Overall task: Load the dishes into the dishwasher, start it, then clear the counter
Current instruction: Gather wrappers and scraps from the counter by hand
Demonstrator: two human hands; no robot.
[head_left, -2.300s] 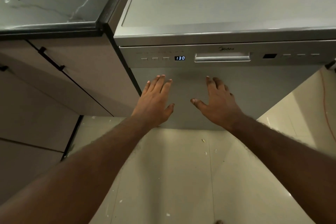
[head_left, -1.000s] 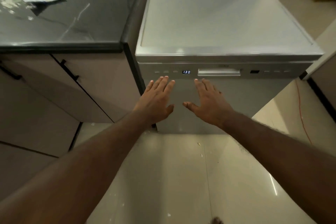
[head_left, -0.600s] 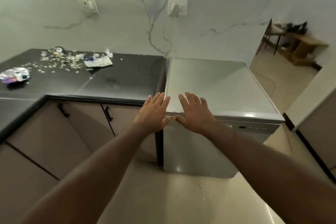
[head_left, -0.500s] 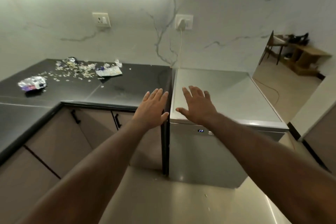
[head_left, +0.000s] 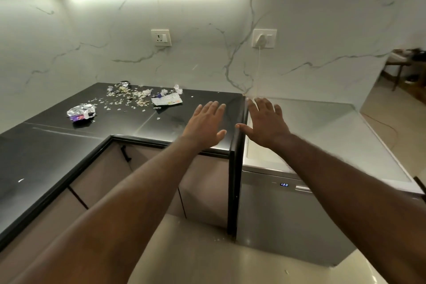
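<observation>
Dishwasher (head_left: pixel 288 226), door closed, stands just beside the black counter (head_left: pixel 46 150); right forearm hides most of its panel, display (head_left: pixel 284 185) reads 1:30. Left hand (head_left: pixel 205 127) and right hand (head_left: pixel 265 124) extended, fingers straight and spread, holding nothing; surface contact indeterminate. Foil wrapper (head_left: pixel 81 112) and scraps (head_left: pixel 129 97) lie on counter.

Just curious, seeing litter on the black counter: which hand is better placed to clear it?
Probably the left hand: open above the counter, nearer the litter; the right hand is above the dishwasher.

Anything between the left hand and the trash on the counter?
Nothing visible. Only bare counter lies between the left hand and the flat wrapper; crumbs and a foil wrapper lie farther left.
</observation>
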